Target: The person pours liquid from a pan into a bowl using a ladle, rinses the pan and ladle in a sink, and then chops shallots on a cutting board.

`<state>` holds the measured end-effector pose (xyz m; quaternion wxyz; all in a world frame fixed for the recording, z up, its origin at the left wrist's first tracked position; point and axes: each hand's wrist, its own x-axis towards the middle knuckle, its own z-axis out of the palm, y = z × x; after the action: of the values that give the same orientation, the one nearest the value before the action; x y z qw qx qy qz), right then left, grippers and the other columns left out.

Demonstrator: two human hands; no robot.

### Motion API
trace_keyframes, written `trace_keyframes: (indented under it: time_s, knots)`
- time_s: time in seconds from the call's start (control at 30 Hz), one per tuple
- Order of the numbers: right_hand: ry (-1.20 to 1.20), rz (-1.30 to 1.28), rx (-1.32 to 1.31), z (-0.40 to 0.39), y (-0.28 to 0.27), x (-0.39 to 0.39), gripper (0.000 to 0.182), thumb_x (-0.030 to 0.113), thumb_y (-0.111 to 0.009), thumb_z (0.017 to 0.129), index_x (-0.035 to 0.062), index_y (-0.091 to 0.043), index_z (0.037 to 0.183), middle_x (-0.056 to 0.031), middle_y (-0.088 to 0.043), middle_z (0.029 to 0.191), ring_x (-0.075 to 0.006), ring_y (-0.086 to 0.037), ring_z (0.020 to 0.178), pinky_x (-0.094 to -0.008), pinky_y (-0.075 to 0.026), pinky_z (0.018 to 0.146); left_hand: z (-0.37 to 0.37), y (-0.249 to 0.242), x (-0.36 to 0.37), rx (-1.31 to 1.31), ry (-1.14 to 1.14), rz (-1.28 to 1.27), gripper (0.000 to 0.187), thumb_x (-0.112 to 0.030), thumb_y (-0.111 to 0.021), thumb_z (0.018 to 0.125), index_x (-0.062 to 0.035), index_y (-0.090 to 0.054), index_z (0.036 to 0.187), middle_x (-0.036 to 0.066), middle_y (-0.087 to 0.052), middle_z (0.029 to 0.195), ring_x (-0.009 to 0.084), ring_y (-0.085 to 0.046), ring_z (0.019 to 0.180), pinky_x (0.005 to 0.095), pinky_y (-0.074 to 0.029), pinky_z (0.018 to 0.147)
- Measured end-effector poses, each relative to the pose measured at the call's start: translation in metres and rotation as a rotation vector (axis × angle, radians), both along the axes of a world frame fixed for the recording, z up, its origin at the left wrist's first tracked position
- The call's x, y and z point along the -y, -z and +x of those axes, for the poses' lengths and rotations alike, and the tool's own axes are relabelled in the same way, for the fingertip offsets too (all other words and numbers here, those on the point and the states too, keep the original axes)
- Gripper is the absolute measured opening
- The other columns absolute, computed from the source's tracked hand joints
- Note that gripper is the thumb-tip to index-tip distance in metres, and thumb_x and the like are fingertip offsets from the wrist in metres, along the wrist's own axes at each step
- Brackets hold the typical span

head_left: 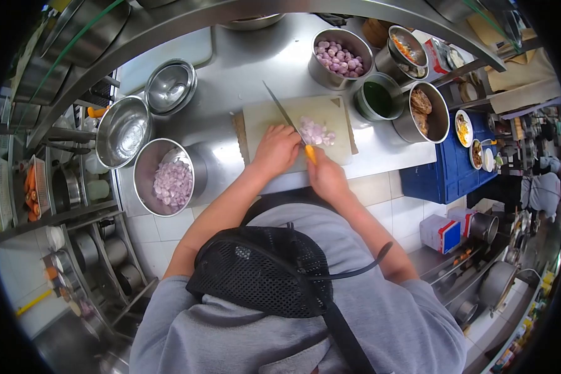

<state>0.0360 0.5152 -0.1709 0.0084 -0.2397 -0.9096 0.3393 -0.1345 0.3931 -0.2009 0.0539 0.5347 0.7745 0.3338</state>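
My right hand [327, 177] grips the yellow handle of a knife [283, 108], whose long blade points up and left across the cutting board [258, 115]. Beside the blade, my left hand [277, 149] rests on the board with its fingers curled and pressed together; what lies under them is hidden. Chopped pinkish onion [318, 132] is heaped on the board, right of the blade. A deep steel pot [140, 177] at the left holds more chopped onion [172, 184]. Whole peeled onions [338, 58] fill another steel pot [316, 70] beyond the board.
Empty steel bowls [123, 132] stand at the left. To the right are a container of dark green contents [378, 98], a pot of brown pieces [421, 106] and small plates on a blue box [427, 171]. Another person [545, 192] is at the far right.
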Motion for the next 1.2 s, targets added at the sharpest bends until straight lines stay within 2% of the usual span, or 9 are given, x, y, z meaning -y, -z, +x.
trace_keyframes:
  time_s: [0.03, 0.37, 0.47, 0.53, 0.67, 0.77, 1.0, 1.2]
  knots:
    - [0.014, -0.013, -0.017, -0.002, 0.000, 0.001, 0.035, 0.022, -0.062, 0.111, 0.0031, -0.059, 0.140, -0.0331, -0.075, 0.099, -0.0558, -0.073, 0.091, -0.0635, -0.056, 0.081, 0.000, 0.000, 0.001, -0.003, -0.005, -0.005, 0.010, -0.007, -0.074, 0.088, -0.0078, -0.071, 0.097, 0.009, -0.068, 0.100, 0.0344, -0.064, 0.103, 0.0493, -0.049, 0.093]
    - [0.042, -0.060, -0.020, 0.000, -0.003, 0.005, 0.035, 0.023, -0.063, 0.111, 0.0031, -0.058, 0.140, -0.0330, -0.075, 0.099, -0.0559, -0.072, 0.093, -0.0633, -0.056, 0.082, 0.003, 0.001, 0.005, -0.016, -0.023, 0.007, 0.009, -0.008, -0.075, 0.087, -0.0077, -0.072, 0.095, 0.009, -0.068, 0.100, 0.0340, -0.064, 0.102, 0.0481, -0.049, 0.093]
    - [-0.025, -0.010, -0.003, 0.002, 0.012, -0.001, 0.035, 0.024, -0.060, 0.112, 0.0008, -0.056, 0.138, -0.0318, -0.076, 0.097, -0.0533, -0.075, 0.090, -0.0619, -0.058, 0.080, 0.003, 0.003, 0.003, -0.016, -0.030, 0.023, 0.007, -0.009, -0.076, 0.088, -0.0076, -0.072, 0.094, 0.009, -0.068, 0.100, 0.0342, -0.064, 0.102, 0.0478, -0.049, 0.094]
    - [0.007, -0.127, -0.078, 0.003, 0.016, -0.006, 0.034, 0.026, -0.060, 0.113, 0.0015, -0.056, 0.137, -0.0325, -0.075, 0.095, -0.0542, -0.074, 0.091, -0.0627, -0.058, 0.080, 0.006, 0.004, 0.001, -0.028, -0.024, 0.037, 0.007, -0.009, -0.076, 0.088, -0.0075, -0.072, 0.094, 0.009, -0.068, 0.100, 0.0342, -0.065, 0.103, 0.0475, -0.049, 0.094]
    - [0.082, -0.098, -0.037, 0.007, 0.009, -0.011, 0.034, 0.027, -0.061, 0.113, 0.0019, -0.057, 0.136, -0.0331, -0.075, 0.096, -0.0547, -0.074, 0.090, -0.0631, -0.057, 0.081, 0.008, 0.004, -0.003, -0.054, -0.013, 0.042, 0.007, -0.009, -0.076, 0.089, -0.0071, -0.073, 0.095, 0.010, -0.068, 0.099, 0.0341, -0.065, 0.103, 0.0472, -0.049, 0.095]
    - [0.049, -0.037, -0.045, 0.005, -0.001, -0.011, 0.035, 0.028, -0.061, 0.113, 0.0018, -0.057, 0.136, -0.0328, -0.075, 0.096, -0.0546, -0.073, 0.090, -0.0630, -0.057, 0.081, 0.006, 0.003, -0.001, 0.017, -0.037, 0.033, 0.008, -0.008, -0.076, 0.089, -0.0067, -0.073, 0.097, 0.010, -0.068, 0.099, 0.0339, -0.065, 0.105, 0.0472, -0.049, 0.096]
    - [0.007, -0.035, -0.038, 0.002, 0.003, -0.003, 0.036, 0.027, -0.061, 0.113, 0.0017, -0.056, 0.138, -0.0306, -0.076, 0.097, -0.0528, -0.075, 0.090, -0.0619, -0.058, 0.080, 0.003, -0.003, 0.000, -0.020, 0.005, -0.028, 0.009, -0.007, -0.075, 0.088, -0.0074, -0.071, 0.096, 0.010, -0.068, 0.099, 0.0340, -0.064, 0.103, 0.0474, -0.048, 0.094]
    - [-0.007, -0.028, -0.032, -0.001, -0.001, 0.000, 0.038, 0.025, -0.060, 0.113, 0.0006, -0.054, 0.141, -0.0303, -0.077, 0.097, -0.0525, -0.075, 0.090, -0.0614, -0.058, 0.080, 0.000, -0.001, 0.006, -0.008, -0.008, 0.022, 0.009, -0.007, -0.076, 0.088, -0.0080, -0.071, 0.097, 0.010, -0.068, 0.100, 0.0341, -0.065, 0.102, 0.0478, -0.048, 0.093]
